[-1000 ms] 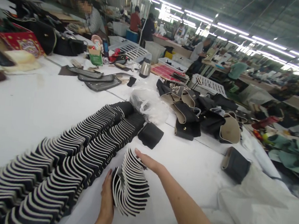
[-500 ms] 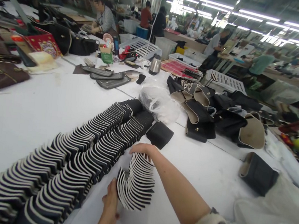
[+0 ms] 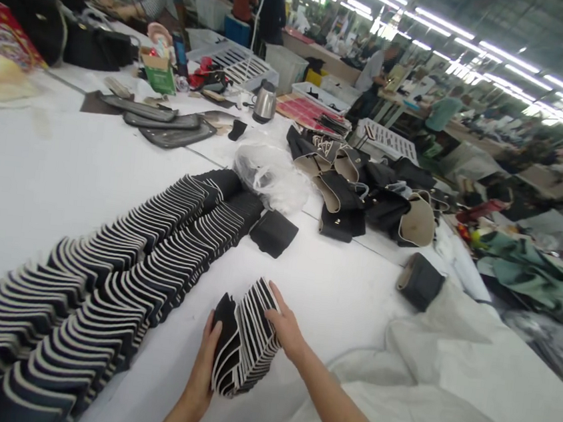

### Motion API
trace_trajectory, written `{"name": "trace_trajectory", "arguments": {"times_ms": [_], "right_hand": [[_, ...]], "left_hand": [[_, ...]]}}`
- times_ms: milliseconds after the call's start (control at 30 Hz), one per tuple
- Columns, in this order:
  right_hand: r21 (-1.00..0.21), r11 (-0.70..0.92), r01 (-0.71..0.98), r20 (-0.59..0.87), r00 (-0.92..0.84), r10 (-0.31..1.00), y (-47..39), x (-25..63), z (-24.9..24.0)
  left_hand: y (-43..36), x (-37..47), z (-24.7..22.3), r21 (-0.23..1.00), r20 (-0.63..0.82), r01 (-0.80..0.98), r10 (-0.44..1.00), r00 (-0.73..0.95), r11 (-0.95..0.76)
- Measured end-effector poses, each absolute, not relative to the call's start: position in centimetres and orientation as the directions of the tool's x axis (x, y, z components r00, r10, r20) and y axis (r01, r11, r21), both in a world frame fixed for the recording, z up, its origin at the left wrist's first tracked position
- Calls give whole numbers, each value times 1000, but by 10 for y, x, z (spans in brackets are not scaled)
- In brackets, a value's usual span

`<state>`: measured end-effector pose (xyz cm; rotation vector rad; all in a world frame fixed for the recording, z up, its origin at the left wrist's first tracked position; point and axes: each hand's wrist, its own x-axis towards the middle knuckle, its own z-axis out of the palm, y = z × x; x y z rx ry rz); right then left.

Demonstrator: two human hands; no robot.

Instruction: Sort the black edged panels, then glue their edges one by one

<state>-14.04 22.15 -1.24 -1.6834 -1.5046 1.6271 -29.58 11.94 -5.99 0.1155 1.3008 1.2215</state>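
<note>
Stack (image 3: 248,332) of flat black pieces with white edges, stood on edge on the white table (image 3: 39,172), near the front and just right of two long fanned rows (image 3: 118,274) of the same pieces. Squeezed from both ends: left hand (image 3: 205,364) flat against the near black face, fingers up and together; right hand (image 3: 286,329) laid over the far top corner, fingers closed on the edges. Not a pinch but a press, palm against palm, with the stack leaning a little to the left.

Judged as gathering and squaring a loose bundle, apart from the rows and touching neither.

Beyond the rows: one small black piece (image 3: 273,233) lying flat, a crumpled plastic bag (image 3: 268,176), a heap of black and beige bag parts (image 3: 363,199), a kettle (image 3: 264,102). To the right, a dark roll (image 3: 419,281) at the edge of a white cloth (image 3: 444,389) draped across the table. Other people at benches far back.

Next move, whatever the direction, calls for even pressure at both ends so the middle pieces cannot bow out or slip, and for keeping the edges level against the table. Risk, as a guess: the fan springing open if either palm eases.
</note>
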Motion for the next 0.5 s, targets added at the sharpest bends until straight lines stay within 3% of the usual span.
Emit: {"name": "trace_trajectory", "arguments": {"times_ms": [133, 300, 367, 500], "right_hand": [[-885, -464, 30, -461, -190, 867, 160, -99, -37], [-841, -529, -116, -490, -253, 834, 143, -82, -43], [-846, -529, -64, -493, -282, 823, 152, -80, -41], [-867, -484, 122, -498, -263, 826, 169, -83, -40]], "left_hand": [[115, -299, -74, 856, -503, -246, 844, -186, 456], [113, -324, -99, 841, -440, 226, 865, -242, 491], [109, -331, -99, 836, -438, 254, 870, -227, 487], [109, -326, -71, 800, -567, 93, 797, -207, 593]]}}
